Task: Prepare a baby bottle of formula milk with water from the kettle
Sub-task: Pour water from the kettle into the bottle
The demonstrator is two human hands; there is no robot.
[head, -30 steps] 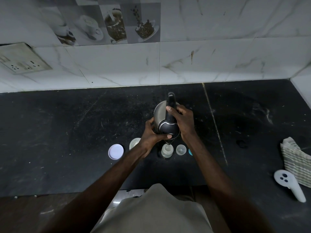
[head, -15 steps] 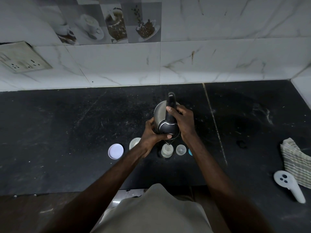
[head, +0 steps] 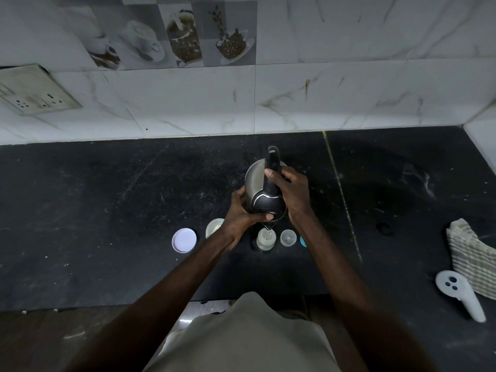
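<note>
Now right hand [head: 292, 194] fingers wrap kettle [head: 264, 191] handle, left hand [head: 241, 210] fingers cup its slick steel body; heavy, tipped over light bottle [head: 265, 238].

Two bare forearms, no sleeves, no rings or watch on the hands [head: 292, 194]; pale beige-grey garment [head: 247, 336] over the torso.

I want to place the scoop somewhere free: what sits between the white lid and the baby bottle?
In the head view, an open formula tub and the left hand's wrist lie between white lid and bottle.
</note>
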